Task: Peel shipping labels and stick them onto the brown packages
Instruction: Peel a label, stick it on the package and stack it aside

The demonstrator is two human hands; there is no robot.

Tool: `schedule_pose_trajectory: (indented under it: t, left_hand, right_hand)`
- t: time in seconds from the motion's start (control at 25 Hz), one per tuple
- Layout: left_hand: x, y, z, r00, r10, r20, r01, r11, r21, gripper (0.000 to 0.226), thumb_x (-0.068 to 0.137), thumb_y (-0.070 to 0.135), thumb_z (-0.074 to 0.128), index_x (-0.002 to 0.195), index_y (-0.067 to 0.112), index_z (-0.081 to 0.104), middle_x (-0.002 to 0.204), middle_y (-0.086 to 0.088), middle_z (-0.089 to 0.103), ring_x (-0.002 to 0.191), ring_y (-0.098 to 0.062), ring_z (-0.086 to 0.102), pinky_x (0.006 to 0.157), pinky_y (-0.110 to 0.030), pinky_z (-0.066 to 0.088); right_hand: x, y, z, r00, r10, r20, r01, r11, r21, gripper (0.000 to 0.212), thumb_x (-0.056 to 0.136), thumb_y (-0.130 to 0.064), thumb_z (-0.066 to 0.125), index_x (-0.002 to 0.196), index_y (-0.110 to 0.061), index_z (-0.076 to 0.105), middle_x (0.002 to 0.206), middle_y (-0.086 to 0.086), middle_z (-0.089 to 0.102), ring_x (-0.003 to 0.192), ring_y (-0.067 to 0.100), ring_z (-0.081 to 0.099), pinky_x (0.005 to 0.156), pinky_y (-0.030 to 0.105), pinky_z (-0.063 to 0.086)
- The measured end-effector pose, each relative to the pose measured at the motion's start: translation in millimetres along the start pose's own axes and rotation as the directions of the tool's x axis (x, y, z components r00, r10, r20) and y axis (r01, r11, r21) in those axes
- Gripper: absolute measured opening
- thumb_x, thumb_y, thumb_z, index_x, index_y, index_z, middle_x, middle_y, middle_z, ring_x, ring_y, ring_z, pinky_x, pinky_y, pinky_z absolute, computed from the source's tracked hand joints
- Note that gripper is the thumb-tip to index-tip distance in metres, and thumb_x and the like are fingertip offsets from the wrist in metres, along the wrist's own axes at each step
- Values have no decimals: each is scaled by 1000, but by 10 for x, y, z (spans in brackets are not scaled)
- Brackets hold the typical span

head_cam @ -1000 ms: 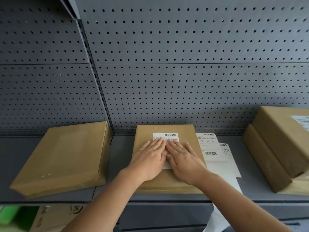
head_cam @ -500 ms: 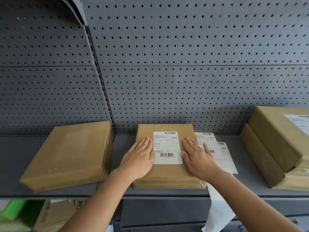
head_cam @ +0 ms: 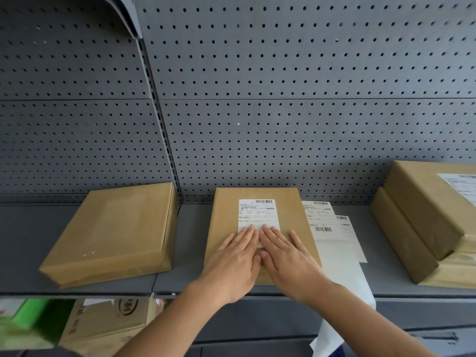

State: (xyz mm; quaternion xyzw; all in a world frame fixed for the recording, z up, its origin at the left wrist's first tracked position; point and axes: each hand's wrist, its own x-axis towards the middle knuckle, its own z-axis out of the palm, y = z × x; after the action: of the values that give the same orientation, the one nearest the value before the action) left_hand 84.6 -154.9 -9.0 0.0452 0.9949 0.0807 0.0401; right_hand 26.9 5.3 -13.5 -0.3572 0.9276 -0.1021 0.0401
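Both hands have slid back together from the label's sides: the left hand (head_cam: 231, 264) and right hand (head_cam: 288, 258) lie flat, fingers straight, pressing the label's (head_cam: 258, 215) lower half. The label sits on the middle package (head_cam: 291, 215) on the shelf (head_cam: 31, 243)

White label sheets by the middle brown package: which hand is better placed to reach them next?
Probably right: the right hand lies flat on the brown package, nearest the white label sheets; the left hand is farther.

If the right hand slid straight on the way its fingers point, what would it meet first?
Probably just more white shipping label on the middle brown paper-wrapped package, then the grey pegboard wall.
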Motion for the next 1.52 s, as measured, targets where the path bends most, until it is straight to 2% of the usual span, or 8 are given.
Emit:
schedule_pose_trajectory:
  t: [0.24, 0.44, 0.64, 0.84, 0.92, 1.0, 1.24, 1.52]
  left_hand:
    - [-87, -161, -35, 996, -86, 11, 86, 996, -8, 60, 109, 43, 9, 162, 20, -8, 169, 6, -14, 154, -2, -14, 128, -31, -6]
    - [-199, -491, -70, 978, -206, 40, 207, 978, -19, 64, 106, 51, 3, 159, 21, -15, 167, 7, -21, 154, -6, -16, 128, -33, -3]
    - [-205, -683, -78, 934, -349, 81, 358, 909, -212, 76, 103, 61, 9, 161, 16, -8, 170, 2, -13, 157, -11, -7, 127, -32, 1]
    - [-164, -729, 10, 857, -438, 271, 469, 447, -761, 82, 97, 72, 32, 163, 28, 15, 169, 11, 21, 155, -16, 21, 125, -39, 17]
    - [-149, -659, 41, 851, -417, 320, 440, 233, -867, 77, 95, 70, 44, 160, 33, 27, 159, 17, 39, 149, -12, 34, 124, -38, 21]
    - [-138, -590, 76, 853, -419, 310, 400, 144, -905, 67, 94, 63, 54, 154, 37, 40, 143, 20, 58, 135, -8, 50, 120, -37, 31]
    - [-163, -319, -112, 853, -469, 229, 314, 111, -943, 44, 100, 48, 56, 143, 38, 53, 124, 20, 68, 117, -4, 60, 102, -32, 41]
    - [2, 236, -689, 928, -364, 86, 165, 192, -967, 33, 99, 48, 56, 132, 47, 61, 110, 37, 70, 111, 10, 61, 89, -20, 41]
  right_hand:
    - [-104, 166, 14, 997, 65, -29, -65, 998, -9, 84, 86, -65, -7, 159, -26, 9, 165, -14, -1, 147, -1, -10, 123, 38, -6]
    - [-246, 465, -54, 981, 195, -13, -196, 981, -11, 75, 94, -62, 6, 159, -27, 4, 165, -15, -4, 150, 3, -10, 123, 36, -9]
    - [-323, 688, -98, 932, 361, 32, -362, 921, 147, 74, 99, -60, 16, 159, -19, 0, 167, -5, -2, 152, 8, -7, 120, 28, -6]
    - [-259, 657, -149, 864, 478, 157, -477, 678, 559, 69, 101, -56, 33, 159, -25, 12, 163, -6, 22, 150, 16, 22, 115, 31, 21]
    - [-205, 607, -109, 850, 475, 226, -469, 490, 735, 62, 100, -54, 41, 155, -33, 25, 148, -13, 47, 132, 14, 49, 98, 25, 41]
    - [-163, 545, -61, 846, 485, 220, -429, 375, 821, 49, 99, -47, 49, 146, -36, 39, 127, -16, 63, 110, 8, 62, 73, 17, 50]
    - [-200, 548, -251, 839, 509, 193, -367, 267, 891, 33, 99, -39, 55, 131, -37, 47, 112, -20, 63, 101, 2, 61, 72, 19, 46]
    - [-466, 972, -1122, 809, 587, -21, -262, 392, 882, 37, 93, -41, 62, 129, -32, 57, 111, -13, 70, 100, 11, 67, 91, 38, 54]
